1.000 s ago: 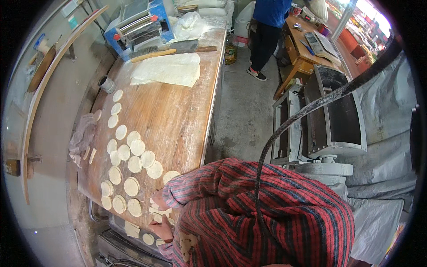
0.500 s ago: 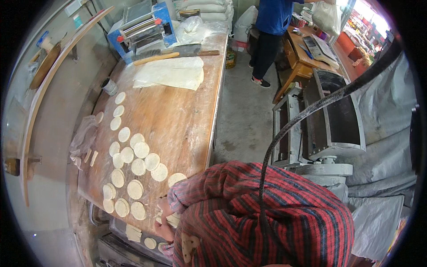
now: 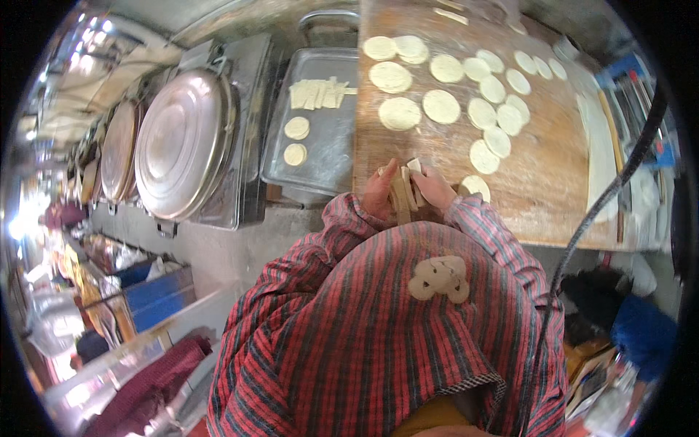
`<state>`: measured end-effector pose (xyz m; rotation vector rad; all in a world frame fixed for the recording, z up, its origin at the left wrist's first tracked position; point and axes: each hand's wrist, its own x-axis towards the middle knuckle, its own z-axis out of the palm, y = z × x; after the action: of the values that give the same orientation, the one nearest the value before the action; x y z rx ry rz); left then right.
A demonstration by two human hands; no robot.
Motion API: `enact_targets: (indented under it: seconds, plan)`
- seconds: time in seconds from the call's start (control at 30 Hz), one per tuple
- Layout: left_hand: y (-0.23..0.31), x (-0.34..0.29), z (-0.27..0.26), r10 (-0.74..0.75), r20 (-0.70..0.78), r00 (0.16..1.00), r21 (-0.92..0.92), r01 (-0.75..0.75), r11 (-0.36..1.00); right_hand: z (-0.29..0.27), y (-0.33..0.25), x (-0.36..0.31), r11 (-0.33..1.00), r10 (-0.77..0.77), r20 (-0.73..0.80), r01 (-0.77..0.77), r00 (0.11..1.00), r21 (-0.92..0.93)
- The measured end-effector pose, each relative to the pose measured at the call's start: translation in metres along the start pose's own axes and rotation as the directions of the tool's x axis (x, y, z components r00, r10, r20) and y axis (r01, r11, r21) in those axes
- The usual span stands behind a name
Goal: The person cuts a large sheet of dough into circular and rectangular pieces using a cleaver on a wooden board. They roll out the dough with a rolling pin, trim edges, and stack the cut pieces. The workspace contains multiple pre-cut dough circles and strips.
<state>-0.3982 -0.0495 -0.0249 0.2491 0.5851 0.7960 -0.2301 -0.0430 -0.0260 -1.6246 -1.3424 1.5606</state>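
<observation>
At the near edge of the wooden worktable (image 3: 539, 175), my left hand (image 3: 377, 192) and my right hand (image 3: 435, 189) close in on a bunch of pale dough strips (image 3: 403, 198) from either side. The strips stand partly on end between my fingers. Just right of my right hand lies a thin dough round (image 3: 476, 187). More dough rounds (image 3: 441, 107) spread over the board beyond, some stacked or overlapping. Left of the table, a metal tray (image 3: 328, 142) bears a row of overlapping dough strips (image 3: 317, 95) and small dough rounds (image 3: 297, 128).
Large round metal lids (image 3: 180, 146) cover cookers on the left. A folded dough sheet (image 3: 593, 153) lies at the table's right, near a blue-framed roller machine (image 3: 633, 80). A dark cable (image 3: 604, 197) crosses the right side. Another person in blue (image 3: 644, 331) stands at lower right.
My view has swung left, bringing the tray and lidded cookers into fuller sight. My hands, mostly hidden by my sleeve before, now show with the dough strips between them.
</observation>
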Motion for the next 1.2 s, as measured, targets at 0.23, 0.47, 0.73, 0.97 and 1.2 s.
enact_targets:
  seconds: [0.23,0.47,0.73,0.97,1.2]
  plan:
    - [0.034,-0.011,-0.004,0.017,-0.015,1.000,-0.258,-0.020,0.966,0.022,-0.085,-0.003,0.762,-0.565,0.064,0.550,0.823,-0.343]
    - [0.101,0.005,-0.065,0.153,0.182,0.971,-0.370,-0.077,0.926,-0.008,-0.050,0.004,0.661,-0.495,-0.080,0.316,0.865,-0.680]
    - [0.266,0.097,-0.179,0.383,-0.750,0.539,0.458,0.005,0.889,-0.012,0.001,0.002,0.627,-0.539,0.019,0.416,0.842,-0.658]
    - [0.182,0.092,-0.170,0.466,-0.419,0.779,0.584,-0.162,0.795,0.006,0.022,0.015,0.820,-0.556,-0.222,0.484,0.801,-0.305]
    - [0.059,0.042,0.009,0.390,0.479,0.787,0.857,-0.516,-0.012,-0.014,0.000,0.010,0.521,-0.710,-0.011,0.514,0.704,-0.682]
